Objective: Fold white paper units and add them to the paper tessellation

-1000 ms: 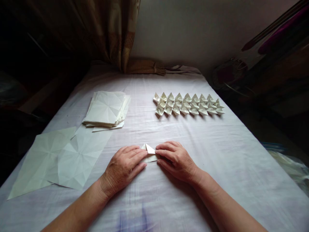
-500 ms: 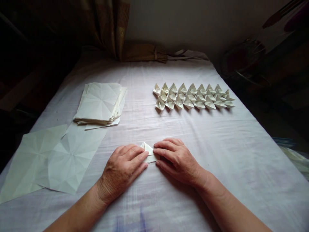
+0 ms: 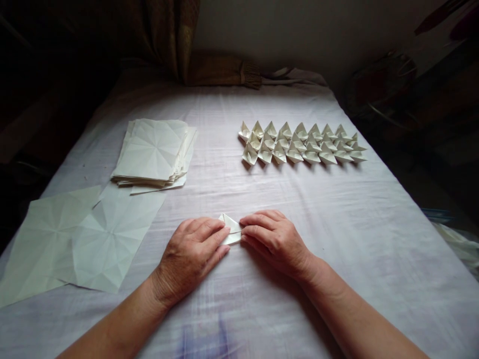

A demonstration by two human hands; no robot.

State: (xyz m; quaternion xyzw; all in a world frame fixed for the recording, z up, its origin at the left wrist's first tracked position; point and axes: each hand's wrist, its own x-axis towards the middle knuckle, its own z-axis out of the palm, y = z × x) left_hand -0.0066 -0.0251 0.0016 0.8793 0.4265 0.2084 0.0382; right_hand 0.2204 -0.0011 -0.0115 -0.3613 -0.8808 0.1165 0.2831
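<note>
A bed (image 3: 337, 239) under a white sheet carries a stack of creased paper squares (image 3: 153, 152) toward its far left, two loose creased sheets (image 3: 75, 239) overlapping at the left edge, rows of small folded pieces (image 3: 301, 144) toward the far right, and a single folded piece (image 3: 231, 230) midway along the near edge

— Anything to read here: a word, a number, a brand?
— Nothing legible. The small folded paper piece (image 3: 232, 231) near the front edge of the white cloth (image 3: 262, 194) is plain, with creases only.
— The stack of creased sheets (image 3: 153, 149) toward the left edge?
— Blank, and so are the two loose sheets (image 3: 75, 239) at the front left corner.
— And the rows of folded paper pieces (image 3: 301, 144) toward the right edge?
— Plain as well. The cloth itself shows only a faint bluish smudge at its front edge, which has no lettering.
</note>
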